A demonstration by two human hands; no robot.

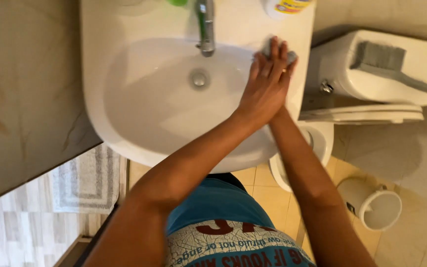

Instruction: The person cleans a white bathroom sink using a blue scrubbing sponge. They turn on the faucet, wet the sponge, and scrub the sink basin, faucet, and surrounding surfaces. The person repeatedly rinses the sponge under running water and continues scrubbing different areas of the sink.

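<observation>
Left hand (265, 89): laid flat, fingers spread narrowly, on top of the right hand at the upper centre-right of the frame. A ring is seen on one finger.

Right hand (288, 63): almost wholly hidden under the left; only its forearm, coming up from the lower right, and a sliver at the fingertips are shown. Its grip cannot be told.

Sponge (269, 48): grey, pressed beneath the stacked hands against the right rim of the sink; only small parts are shown past the fingertips.

Sink (139, 113): white, oval bowl, filling the upper centre of the frame. A drain (199, 78) is set in the bowl's middle.

Tap (205, 27): chrome, mounted at the top centre, spout pointed down over the bowl, just left of the hands.

Bottle (287, 6): white with a yellow label, stood on the sink ledge at the top edge, near the hands; cut off by the frame.

Toilet (371, 94): white, at the right; a grey cloth (389, 64) is laid on its tank lid.

Bin (371, 202): white, on the tiled floor at the lower right.

Mat (87, 180): grey-striped, at the lower left.
</observation>
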